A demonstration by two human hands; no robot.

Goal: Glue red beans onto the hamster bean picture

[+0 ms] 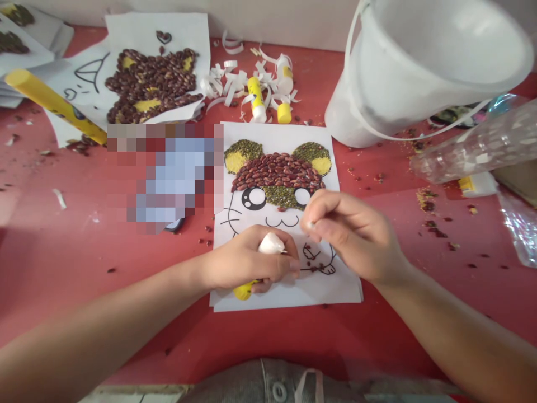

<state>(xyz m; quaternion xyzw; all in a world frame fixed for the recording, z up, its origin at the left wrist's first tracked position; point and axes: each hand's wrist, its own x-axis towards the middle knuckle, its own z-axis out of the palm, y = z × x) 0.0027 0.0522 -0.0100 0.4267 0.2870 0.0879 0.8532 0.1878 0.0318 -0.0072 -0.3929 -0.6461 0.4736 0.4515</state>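
Observation:
My left hand [251, 257] is wrapped round a yellow glue stick [245, 290], its white tip [271, 244] poking up between thumb and fingers. Above the paper's right side, my right hand [352, 229] is closed in a pinch; a tiny pale bit shows at the fingertips, too small to name. Under both hands lies a sheet of paper [235, 224] with a cartoon animal drawing. Red-brown beans [277, 170] cover its forehead, green beans [243, 148] edge the ears and run between the eyes, and yellow grains [237, 163] fill the inner ears. Loose dark bits lie near the drawn paw.
A white bucket [356, 101] stands at the back right, beside a clear plastic bottle [478, 143]. Paper shreds and glue sticks [257, 99] lie at the back. Another bean-covered picture [155, 78], a yellow tube [59, 106] and a blurred-out phone-like object [176, 179] are leftward.

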